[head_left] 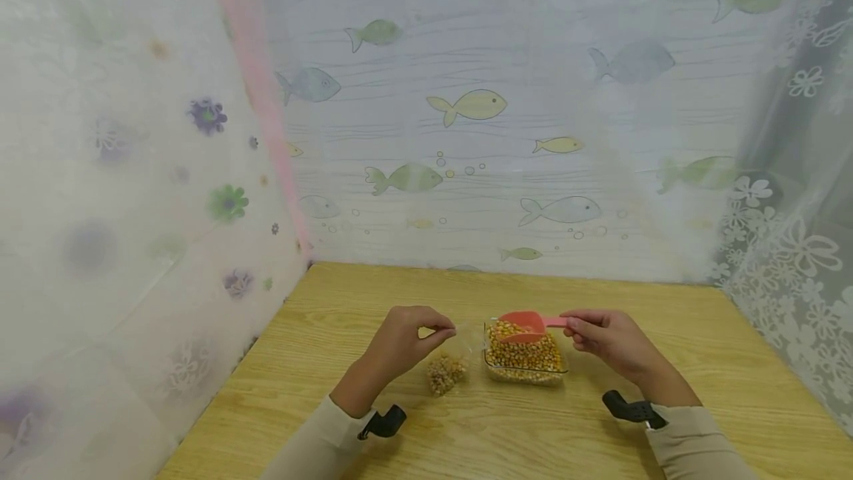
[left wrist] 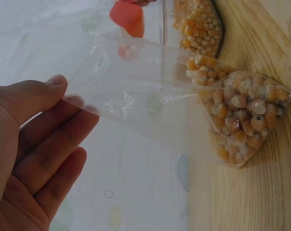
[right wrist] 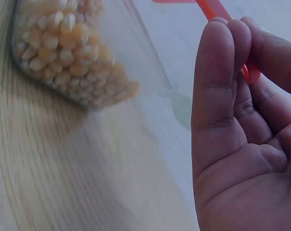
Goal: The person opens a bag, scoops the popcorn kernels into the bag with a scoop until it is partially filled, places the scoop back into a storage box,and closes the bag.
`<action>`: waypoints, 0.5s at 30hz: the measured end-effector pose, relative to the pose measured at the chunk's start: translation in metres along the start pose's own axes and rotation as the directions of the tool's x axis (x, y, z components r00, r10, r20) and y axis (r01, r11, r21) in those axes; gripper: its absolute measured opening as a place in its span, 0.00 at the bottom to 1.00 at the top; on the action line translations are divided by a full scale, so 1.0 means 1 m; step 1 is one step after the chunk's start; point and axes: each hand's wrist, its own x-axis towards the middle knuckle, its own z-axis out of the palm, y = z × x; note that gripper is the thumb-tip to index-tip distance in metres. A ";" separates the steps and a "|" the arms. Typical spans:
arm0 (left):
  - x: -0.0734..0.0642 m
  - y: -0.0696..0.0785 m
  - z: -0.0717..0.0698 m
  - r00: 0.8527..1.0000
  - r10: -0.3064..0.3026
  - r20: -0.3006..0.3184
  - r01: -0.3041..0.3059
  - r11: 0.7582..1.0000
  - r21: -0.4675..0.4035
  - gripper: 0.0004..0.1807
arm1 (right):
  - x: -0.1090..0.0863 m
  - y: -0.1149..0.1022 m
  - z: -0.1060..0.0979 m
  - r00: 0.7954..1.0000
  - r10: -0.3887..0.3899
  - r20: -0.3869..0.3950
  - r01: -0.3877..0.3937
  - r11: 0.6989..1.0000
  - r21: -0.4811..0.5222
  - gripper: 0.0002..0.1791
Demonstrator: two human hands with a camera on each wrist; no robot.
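My left hand pinches the top edge of a clear plastic bag between thumb and fingertips. Corn kernels fill the bag's lower end, which rests on the table. To the right, my right hand grips the handle of a red scoop between thumb and fingers. The scoop's bowl sits over the heaped corn in a clear rectangular container; whether it touches the kernels I cannot tell. In the right wrist view, the container stands left of the hand, and only part of the scoop handle shows.
A light wooden table bears the bag and container. Behind it hangs a sheet printed with fish. A flower-patterned sheet borders the left side, and a lacy floral one the right.
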 end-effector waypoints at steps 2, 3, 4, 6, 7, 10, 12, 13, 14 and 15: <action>0.000 0.000 0.000 1.000 -0.003 0.001 0.003 1.000 0.001 0.04 | 0.001 -0.003 0.004 1.000 0.005 -0.016 -0.006 1.000 -0.029 0.25; 0.000 0.000 0.000 1.000 -0.006 0.001 0.006 1.000 0.001 0.04 | 0.002 -0.005 0.006 1.000 0.006 -0.022 -0.007 0.999 -0.043 0.27; 0.000 0.001 0.000 1.000 -0.008 0.002 0.008 1.000 0.000 0.04 | 0.002 -0.007 0.009 1.000 0.005 -0.026 -0.007 0.998 -0.055 0.28; 0.000 0.001 -0.001 1.000 -0.012 0.005 0.012 1.000 0.000 0.04 | 0.002 -0.010 0.013 0.999 0.007 -0.034 -0.009 0.998 -0.067 0.30; 0.000 0.001 -0.001 1.000 -0.013 0.005 0.013 1.000 0.001 0.04 | 0.003 -0.012 0.016 0.999 0.008 -0.036 -0.011 0.997 -0.071 0.30; 0.000 0.001 -0.001 1.000 -0.009 0.006 0.009 1.000 0.008 0.04 | 0.003 -0.017 0.023 0.999 0.009 -0.038 -0.012 0.997 -0.082 0.30; 0.000 0.001 -0.001 1.000 -0.005 0.007 0.005 1.000 0.010 0.04 | 0.004 -0.020 0.028 0.999 0.014 -0.042 -0.018 0.996 -0.093 0.31; 0.000 0.000 -0.001 1.000 -0.005 0.007 0.005 1.000 0.009 0.04 | 0.004 -0.021 0.030 0.999 0.014 -0.042 -0.019 0.994 -0.103 0.30; 0.000 0.000 0.000 1.000 -0.004 0.007 0.004 1.000 0.006 0.04 | 0.005 -0.022 0.033 0.999 0.014 -0.044 -0.019 0.993 -0.114 0.31; 0.000 0.000 -0.001 1.000 -0.005 0.008 0.005 1.000 0.003 0.04 | 0.005 -0.023 0.035 0.999 0.016 -0.047 -0.022 0.992 -0.126 0.31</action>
